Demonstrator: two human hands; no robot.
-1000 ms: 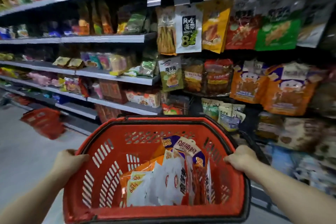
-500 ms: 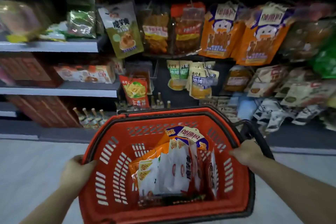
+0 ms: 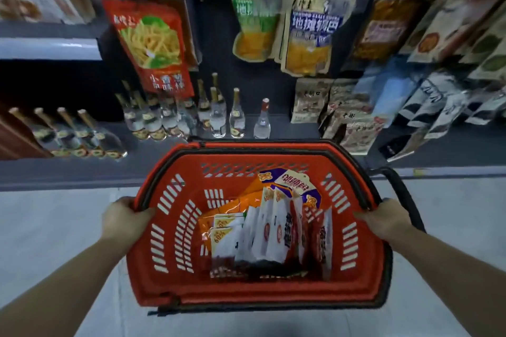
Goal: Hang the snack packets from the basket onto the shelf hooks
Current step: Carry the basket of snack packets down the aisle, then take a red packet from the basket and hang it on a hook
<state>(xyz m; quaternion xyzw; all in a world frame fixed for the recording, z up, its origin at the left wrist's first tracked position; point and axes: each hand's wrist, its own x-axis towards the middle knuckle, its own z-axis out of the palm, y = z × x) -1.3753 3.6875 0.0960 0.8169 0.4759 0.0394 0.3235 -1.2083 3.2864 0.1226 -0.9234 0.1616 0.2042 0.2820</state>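
Far left: blurred boxes on an upper shelf (image 3: 49,48), clear glass bottles with gold caps (image 3: 82,135) lying tilted in a row below it. Left hand (image 3: 124,223) grips the left rim of the red basket (image 3: 175,241), fingers curled over the edge. Far of it, a red fries packet (image 3: 153,46) hangs from a hook, and under it stands a cluster of small clear bottles (image 3: 216,117) on the bottom shelf, one red-capped bottle (image 3: 262,122) at the right end of the row. Basket sits centre near, held above the grey floor (image 3: 41,227), black handle (image 3: 405,200) folded out to the right side. Snack packets (image 3: 271,230) are inside the basket, standing on edge toward the right half: white ones with red logos in the middle, orange ones behind and left, an orange-purple packet (image 3: 293,183) on top at the far side, a red-white one at the right wall. Far centre-right: two beige packets hang side by side, green-label packet (image 3: 253,19) and blue-label packet (image 3: 312,30), touching. Below right, grey-brown packets (image 3: 345,115) stacked leaning. Right hand (image 3: 383,217) grips the right rim of the basket, fingers wrapped over it. Far right: more hanging packets (image 3: 451,30), brown, white and black-white striped, blurred, text unreadable
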